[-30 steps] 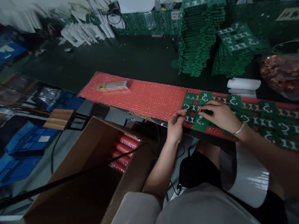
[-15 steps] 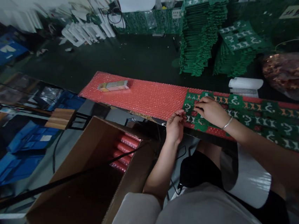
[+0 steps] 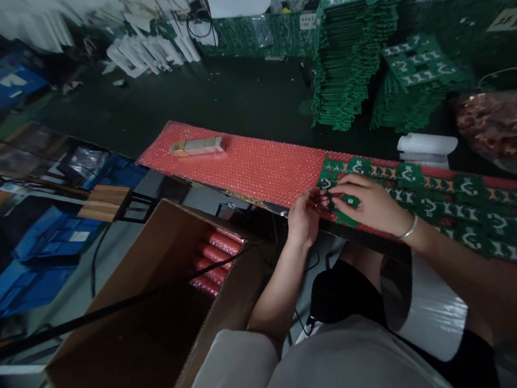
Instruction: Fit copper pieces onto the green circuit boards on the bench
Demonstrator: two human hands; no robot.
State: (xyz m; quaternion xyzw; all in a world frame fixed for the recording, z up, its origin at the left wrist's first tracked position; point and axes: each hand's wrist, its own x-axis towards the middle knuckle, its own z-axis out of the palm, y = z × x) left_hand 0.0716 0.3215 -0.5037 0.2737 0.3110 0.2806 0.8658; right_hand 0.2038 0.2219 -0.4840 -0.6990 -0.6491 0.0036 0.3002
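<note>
My left hand (image 3: pixel 303 219) is cupped at the near edge of the bench, its fingers curled around several small copper-coloured parts (image 3: pixel 317 200). Just right of it, my right hand (image 3: pixel 363 201) reaches over the boards with thumb and forefinger apart, fingertips close to those parts. I see nothing clearly held between them. Under and beside my right hand lies a row of green circuit boards (image 3: pixel 428 207), some carrying copper-coloured pieces. They rest on a long red bubble-wrap sheet (image 3: pixel 255 164).
A box cutter (image 3: pixel 196 147) lies on the sheet's left part. Tall stacks of green boards (image 3: pixel 350 57) stand behind. At right sits a clear bag of copper-coloured parts (image 3: pixel 499 125) near a white roll (image 3: pixel 427 143). Below left, an open cardboard box (image 3: pixel 127 304) holds red bubble-wrap rolls (image 3: pixel 216 253).
My right hand has drawn back from the board's surface toward my left hand, its thumb and forefinger now wider apart. My left hand has turned, showing the copper-coloured parts in it.
</note>
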